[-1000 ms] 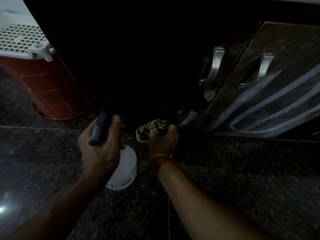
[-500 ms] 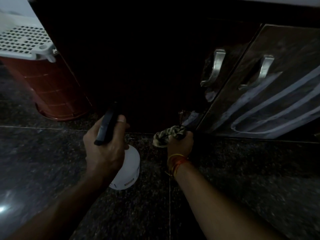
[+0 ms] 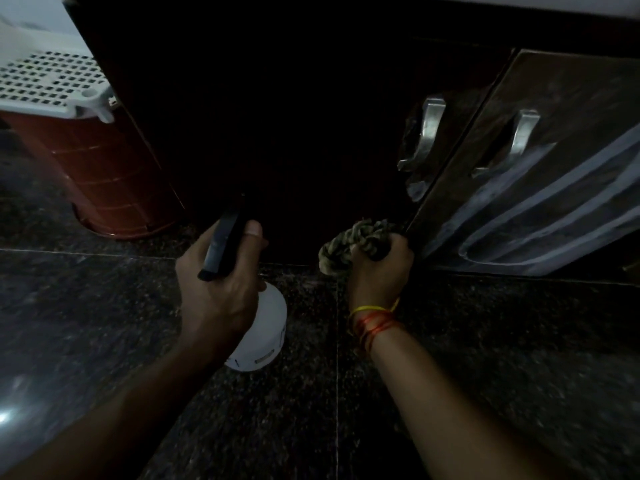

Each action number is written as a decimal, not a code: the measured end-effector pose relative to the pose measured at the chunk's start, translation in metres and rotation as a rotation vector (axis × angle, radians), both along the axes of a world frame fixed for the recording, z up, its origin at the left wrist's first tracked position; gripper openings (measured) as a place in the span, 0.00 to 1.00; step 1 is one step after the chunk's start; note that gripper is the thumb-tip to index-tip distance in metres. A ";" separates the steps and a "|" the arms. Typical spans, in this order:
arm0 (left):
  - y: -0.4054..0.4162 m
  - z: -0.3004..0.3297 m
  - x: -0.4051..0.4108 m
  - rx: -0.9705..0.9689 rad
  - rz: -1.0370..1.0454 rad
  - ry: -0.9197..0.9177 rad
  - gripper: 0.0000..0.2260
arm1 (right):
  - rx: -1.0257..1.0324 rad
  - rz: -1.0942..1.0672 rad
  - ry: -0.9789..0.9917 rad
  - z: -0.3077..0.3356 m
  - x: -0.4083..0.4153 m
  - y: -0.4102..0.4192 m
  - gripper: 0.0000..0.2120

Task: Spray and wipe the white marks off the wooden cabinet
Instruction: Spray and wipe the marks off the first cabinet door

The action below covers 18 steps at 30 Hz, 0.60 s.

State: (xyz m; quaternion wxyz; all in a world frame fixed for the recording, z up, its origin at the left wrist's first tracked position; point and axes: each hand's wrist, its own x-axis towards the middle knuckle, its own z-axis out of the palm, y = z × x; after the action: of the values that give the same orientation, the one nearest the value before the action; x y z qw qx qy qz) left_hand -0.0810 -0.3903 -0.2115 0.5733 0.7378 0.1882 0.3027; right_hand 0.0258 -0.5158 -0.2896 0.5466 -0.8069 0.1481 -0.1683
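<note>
Below: two hands (image 3: 221, 289), two handles (image 3: 429, 133).

Left hand (image 3: 221, 289) curled tight, thumb up; right hand (image 3: 379, 268) fisted — both forearms reaching forward.

Dim scene. Left hand (image 3: 221, 289) grips white spray bottle (image 3: 263, 327) by its black trigger head (image 3: 221, 247), above dark granite floor (image 3: 104, 323). Right hand (image 3: 381, 268) clutches bunched cloth (image 3: 353, 244) at lower edge of wooden cabinet (image 3: 294, 116). White marks (image 3: 540, 199) streak right door; red basket (image 3: 104, 181) at left.
</note>
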 end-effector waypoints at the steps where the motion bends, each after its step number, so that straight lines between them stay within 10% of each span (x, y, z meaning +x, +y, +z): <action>1: 0.000 0.000 -0.001 0.000 -0.004 0.001 0.13 | 0.001 0.016 0.003 0.001 -0.001 -0.001 0.16; 18: -0.012 0.024 0.017 0.052 0.014 -0.021 0.15 | 0.072 -0.009 0.003 0.032 0.003 0.000 0.14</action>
State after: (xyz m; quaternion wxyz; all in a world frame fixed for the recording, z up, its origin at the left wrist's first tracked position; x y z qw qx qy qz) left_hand -0.0635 -0.4022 -0.1874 0.5538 0.7477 0.1796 0.3193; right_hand 0.0293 -0.5163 -0.2574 0.5742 -0.7863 0.1582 -0.1642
